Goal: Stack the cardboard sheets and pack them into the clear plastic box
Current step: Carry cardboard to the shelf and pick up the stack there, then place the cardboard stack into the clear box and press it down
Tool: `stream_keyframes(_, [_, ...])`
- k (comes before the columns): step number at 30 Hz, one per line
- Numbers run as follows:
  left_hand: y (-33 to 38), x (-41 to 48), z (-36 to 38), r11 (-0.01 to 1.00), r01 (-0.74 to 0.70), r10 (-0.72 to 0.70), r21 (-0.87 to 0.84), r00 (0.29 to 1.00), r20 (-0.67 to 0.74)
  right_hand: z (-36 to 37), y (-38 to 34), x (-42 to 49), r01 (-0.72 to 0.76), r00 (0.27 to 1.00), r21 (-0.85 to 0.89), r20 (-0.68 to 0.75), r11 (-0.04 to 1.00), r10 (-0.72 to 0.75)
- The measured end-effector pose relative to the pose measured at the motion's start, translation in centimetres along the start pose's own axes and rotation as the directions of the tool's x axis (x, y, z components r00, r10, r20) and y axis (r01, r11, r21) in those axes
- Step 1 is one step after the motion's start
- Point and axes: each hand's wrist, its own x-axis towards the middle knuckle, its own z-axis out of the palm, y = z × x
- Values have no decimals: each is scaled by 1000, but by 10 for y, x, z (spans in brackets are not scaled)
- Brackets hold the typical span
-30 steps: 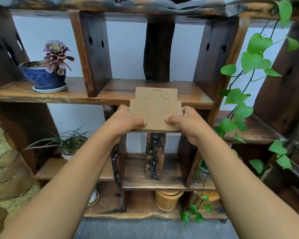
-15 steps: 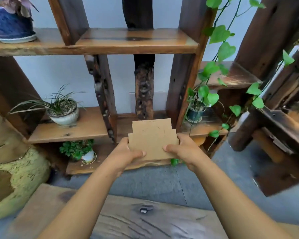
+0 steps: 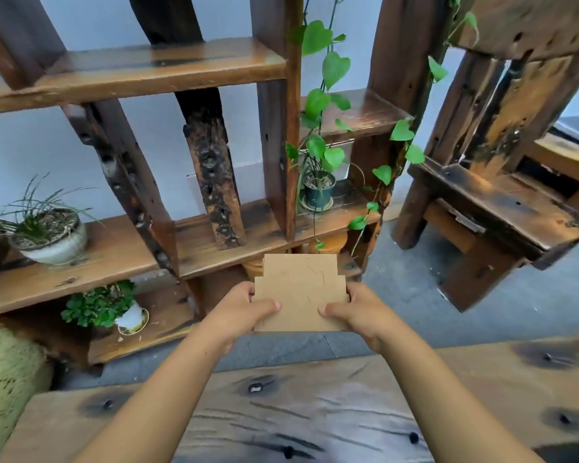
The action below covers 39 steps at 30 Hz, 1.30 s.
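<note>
A small stack of brown cardboard sheets [image 3: 300, 289] with stepped upper corners is held in the air in front of me, above the grey floor. My left hand [image 3: 244, 309] grips its left edge, thumb on top. My right hand [image 3: 355, 310] grips its right edge the same way. The sheets lie nearly flush, with the left edges slightly offset. No clear plastic box is in view.
A wooden table top [image 3: 281, 412] lies below my forearms. Beyond stands a dark wooden shelf [image 3: 131, 71] with potted plants [image 3: 47, 235], a trailing green vine [image 3: 325, 71] and a small dark pot [image 3: 318, 192]. A wooden bench [image 3: 495, 208] stands at right.
My view has tilted down from the upper shelf. Both hands carried the cardboard stack down and toward me, and the table top has come into sight.
</note>
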Motion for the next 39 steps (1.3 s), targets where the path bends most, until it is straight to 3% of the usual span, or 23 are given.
stream_keyframes(10, [33, -48, 150, 961, -104, 34, 255, 964, 266, -111, 87, -116, 16, 942, 270, -326, 963, 76])
stream_keyframes(19, [41, -84, 288, 870, -272, 1, 412, 835, 551, -179, 156, -231, 57, 768, 435, -594, 899, 239])
stream_keyframes(28, [39, -104, 424, 768, -489, -72, 412, 574, 816, -211, 201, -325, 143, 447, 552, -777, 821, 444])
stream_keyframes(32, [36, -117, 475, 729, -558, -176, 395, 406, 897, -214, 217, -355, 173, 281, 596, -793, 784, 541])
stream_keyframes(39, [22, -140, 544, 657, -681, -249, 325, 210, 945, -198, 233, -385, 259, 31, 673, -723, 693, 690])
